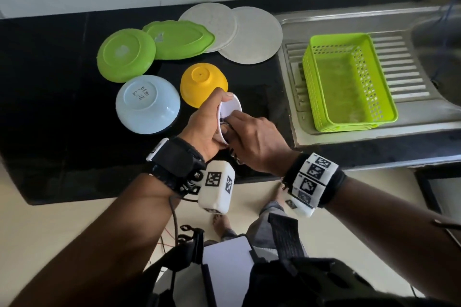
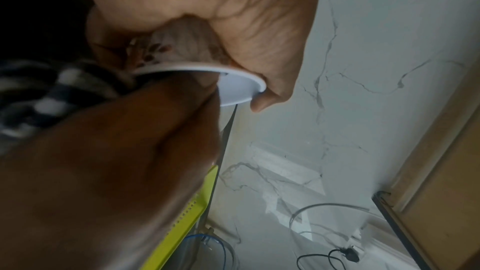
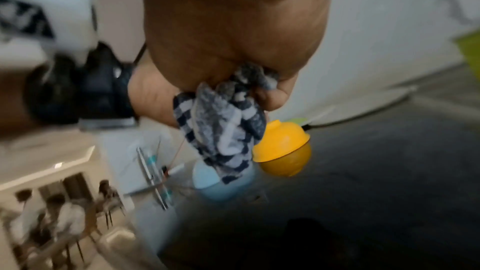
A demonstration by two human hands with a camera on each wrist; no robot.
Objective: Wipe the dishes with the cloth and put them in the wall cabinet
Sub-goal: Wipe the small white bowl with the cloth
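Above the black counter (image 1: 62,107), the left hand (image 1: 204,127) grips a small white bowl (image 1: 230,109) on its side while the right hand (image 1: 257,144) clutches the checked cloth (image 3: 223,130) bunched against its opening. Close behind lie an upturned yellow bowl (image 1: 203,83), pale blue bowl (image 1: 147,103), green dishes (image 1: 126,55) and two grey plates (image 1: 254,37); a green basket (image 1: 349,82) sits on the sink drainer (image 1: 404,62).

Only blurred print shows on the upturned base of the pale blue bowl (image 1: 147,104), perhaps "SPA", otherwise unreadable.

The bench (image 1: 62,112) is glossy black stone, the sink drainer (image 1: 404,67) brushed metal, the basket (image 1: 349,82) plastic, the cloth (image 3: 223,137) fuzzy.
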